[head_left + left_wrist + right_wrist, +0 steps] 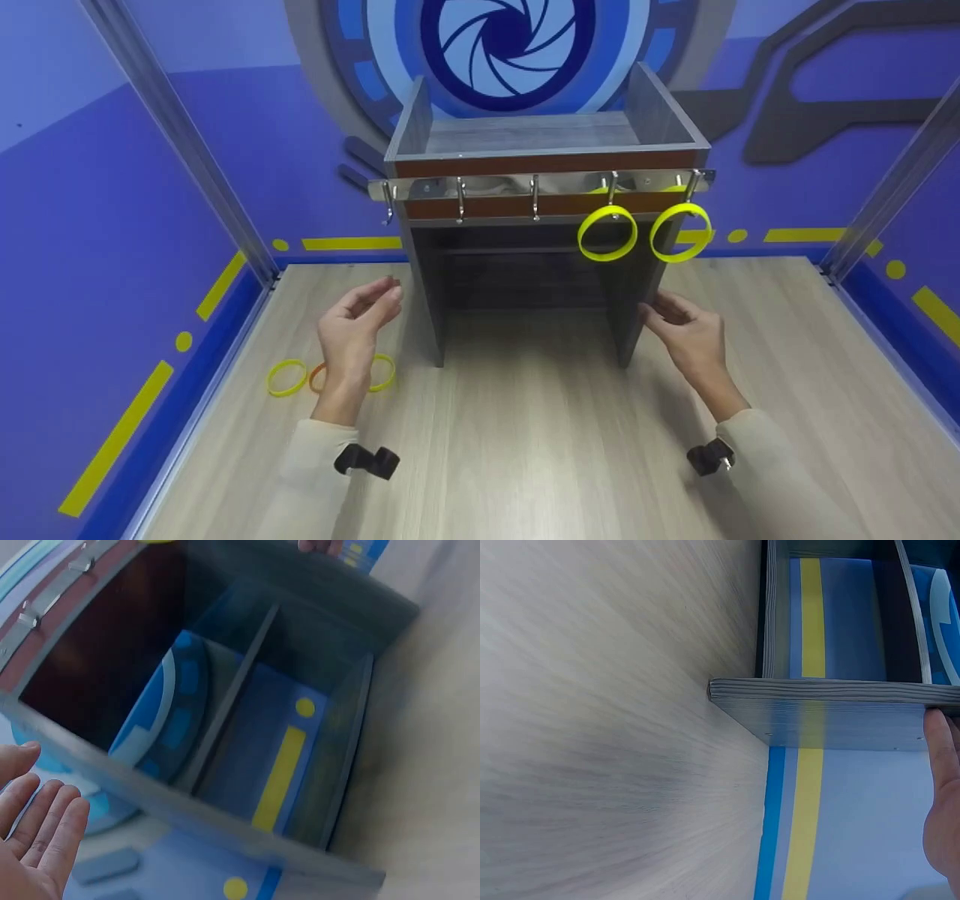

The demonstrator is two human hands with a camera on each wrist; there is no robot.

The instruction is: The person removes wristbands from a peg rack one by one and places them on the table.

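A grey wooden shelf unit point(525, 161) stands upright, with a metal hook rail point(495, 186) across its front. Two yellow wristbands hang at the right end: one band point(607, 259) on the second hook from the right, another band point(681, 259) on the outermost. My left hand point(356, 319) is raised left of the unit, fingers loosely bent and holding nothing; the left wrist view shows its palm and spread fingers. My right hand point(690, 326) touches the right side panel point(840, 720) with thumb and fingertips near its front edge, the other fingers partly hidden.
On the table at left lie a yellow band point(286, 378), an orange band point(316, 378) and a second yellow band point(384, 373), the latter two partly behind my left wrist. The remaining hooks at left hold nothing. Blue printed walls point(225, 150) enclose the table.
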